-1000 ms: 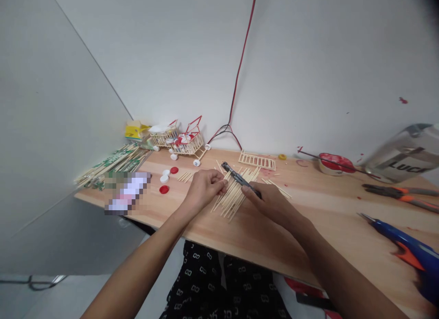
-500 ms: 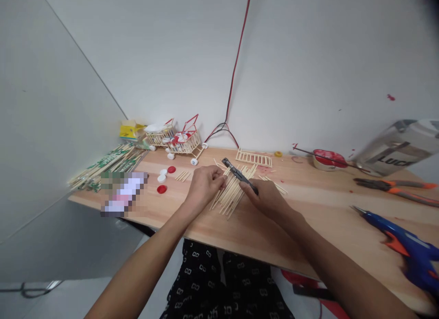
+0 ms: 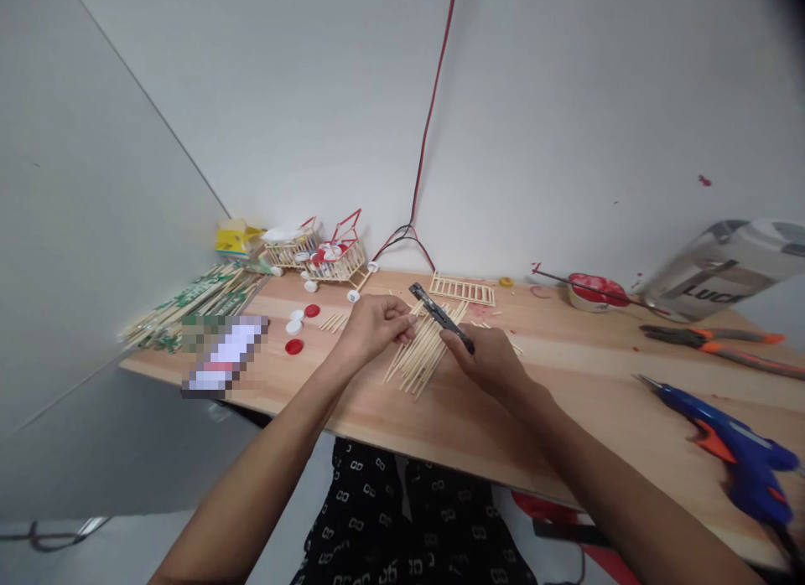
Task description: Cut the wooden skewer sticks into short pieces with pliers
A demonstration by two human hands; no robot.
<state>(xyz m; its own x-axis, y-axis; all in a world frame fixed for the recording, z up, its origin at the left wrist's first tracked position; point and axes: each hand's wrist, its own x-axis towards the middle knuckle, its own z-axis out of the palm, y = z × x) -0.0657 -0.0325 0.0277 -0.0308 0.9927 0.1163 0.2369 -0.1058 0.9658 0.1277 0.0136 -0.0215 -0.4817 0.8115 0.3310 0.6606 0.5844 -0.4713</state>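
My left hand (image 3: 372, 323) is closed in a pinch on a thin wooden stick at the left edge of a pile of wooden sticks (image 3: 423, 357) lying on the wooden table (image 3: 566, 384). My right hand (image 3: 489, 360) grips a black utility knife (image 3: 438, 315), whose blade end points up and left toward the left hand's fingertips. Both hands meet above the stick pile near the table's middle.
Small stick-built carts (image 3: 327, 258) and a yellow box (image 3: 234, 238) stand at the back left. Red and white bottle caps (image 3: 295, 327), packed chopsticks (image 3: 189, 304), a stick ladder panel (image 3: 462, 290), a red paint dish (image 3: 591, 290), pliers (image 3: 717, 344), a blue glue gun (image 3: 729, 442).
Both hands stay together over the stick pile with only slight shifts; the view has drifted a little, so everything sits slightly higher and left.
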